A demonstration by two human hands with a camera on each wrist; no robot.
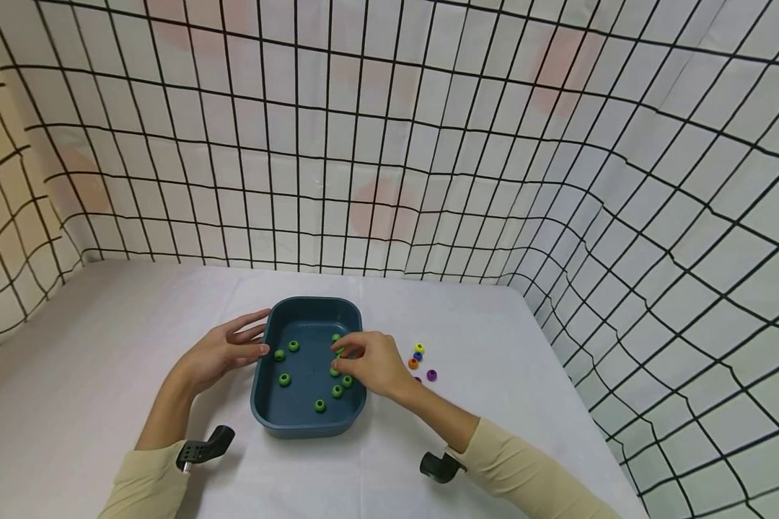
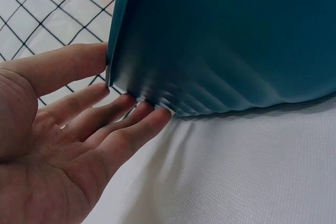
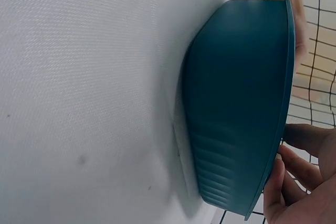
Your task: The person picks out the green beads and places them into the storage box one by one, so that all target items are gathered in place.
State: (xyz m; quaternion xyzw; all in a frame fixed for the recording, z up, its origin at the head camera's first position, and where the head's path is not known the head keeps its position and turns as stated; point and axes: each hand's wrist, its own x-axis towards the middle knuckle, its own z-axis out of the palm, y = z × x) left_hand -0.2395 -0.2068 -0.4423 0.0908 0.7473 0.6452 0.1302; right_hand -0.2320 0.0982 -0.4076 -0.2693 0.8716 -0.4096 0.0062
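Note:
A dark teal plastic tub (image 1: 308, 432) stands on the white cloth with several green beads (image 1: 285, 380) scattered on its floor. My left hand (image 1: 223, 355) is at the tub's left side, thumb at the rim and relaxed fingers along the outer wall; the left wrist view shows the fingertips (image 2: 164, 116) low against that wall. Over the tub's right side, my right hand (image 1: 373, 362) reaches in with bent fingers close above some green beads. In the right wrist view its fingertips are partly hidden behind the rim, and I cannot tell whether they pinch a bead.
Right of the tub, a yellow bead (image 1: 419, 348), a blue bead (image 1: 418, 356), an orange bead (image 1: 413, 363) and a purple bead (image 1: 431, 375) lie on the cloth (image 1: 493, 346). Another purple one is partly covered by the right forearm. Black netting (image 1: 324, 155) surrounds the back and sides.

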